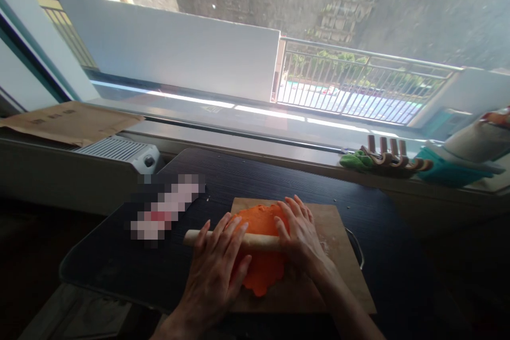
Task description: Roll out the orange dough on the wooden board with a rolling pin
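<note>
A pale wooden rolling pin (255, 242) lies across a flattened sheet of orange dough (261, 271) with an uneven edge. My left hand (219, 260) rests palm down over the pin's left part, its fingers spread and reaching past it. At the other end, my right hand (300, 234) lies over the pin with outstretched fingers, their tips beyond it by the dough's far right edge. Neither hand is wrapped round the pin. Under the dough is a wooden board (338, 276); the pin's right end is hidden by my right hand.
The board lies on a dark table (119, 260), with a metal handle (356, 247) at its right edge. A blurred-out pinkish item (171, 207) is at left. Along the window are brown paper (71, 122), a white heater (123, 151), a green cloth (356, 160) and a teal container (454, 170).
</note>
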`<state>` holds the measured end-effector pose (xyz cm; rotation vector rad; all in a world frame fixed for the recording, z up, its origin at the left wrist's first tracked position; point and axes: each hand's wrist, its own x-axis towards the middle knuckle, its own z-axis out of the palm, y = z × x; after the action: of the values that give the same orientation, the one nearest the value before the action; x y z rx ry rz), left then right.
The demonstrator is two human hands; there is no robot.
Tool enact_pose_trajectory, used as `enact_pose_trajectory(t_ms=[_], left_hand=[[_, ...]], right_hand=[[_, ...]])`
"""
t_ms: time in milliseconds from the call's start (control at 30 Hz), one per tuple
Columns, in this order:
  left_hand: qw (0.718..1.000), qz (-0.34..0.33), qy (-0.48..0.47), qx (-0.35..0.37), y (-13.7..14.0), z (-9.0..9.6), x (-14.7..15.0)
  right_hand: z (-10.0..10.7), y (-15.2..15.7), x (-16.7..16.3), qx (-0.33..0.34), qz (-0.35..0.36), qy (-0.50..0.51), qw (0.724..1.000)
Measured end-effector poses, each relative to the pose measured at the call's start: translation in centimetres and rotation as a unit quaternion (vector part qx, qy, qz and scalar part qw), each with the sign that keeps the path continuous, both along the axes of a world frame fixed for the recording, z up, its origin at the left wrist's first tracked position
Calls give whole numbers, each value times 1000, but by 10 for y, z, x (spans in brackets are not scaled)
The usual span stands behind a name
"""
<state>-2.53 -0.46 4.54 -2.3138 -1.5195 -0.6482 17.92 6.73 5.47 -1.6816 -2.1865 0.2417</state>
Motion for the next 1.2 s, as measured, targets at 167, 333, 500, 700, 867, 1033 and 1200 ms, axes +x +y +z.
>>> enact_pose_trajectory(t_ms=[167, 333, 500, 700, 867, 1033, 1200], left_hand=[[1000, -8, -4, -19, -10, -8, 0], [999, -29, 3, -45, 17, -4, 2], [995, -16, -12, -102, 41, 8, 9], [983, 100, -68, -137, 80, 29, 4], [983, 137, -64, -108, 110, 27, 8], [988, 111, -52, -90, 86, 23, 11], [998, 36, -30, -43, 39, 1, -9]], right_hand=[[-1, 0, 1, 17, -1, 12, 1000], [-1, 22, 5, -6, -11, 9, 1000], [2, 55, 6, -28, -57, -9, 998], [-1, 58, 3, 14, -46, -35, 998], [9, 77, -5, 67, -58, -41, 995], [13, 72, -10, 103, -30, -41, 993], [4, 38, -9, 119, 5, -38, 992]])
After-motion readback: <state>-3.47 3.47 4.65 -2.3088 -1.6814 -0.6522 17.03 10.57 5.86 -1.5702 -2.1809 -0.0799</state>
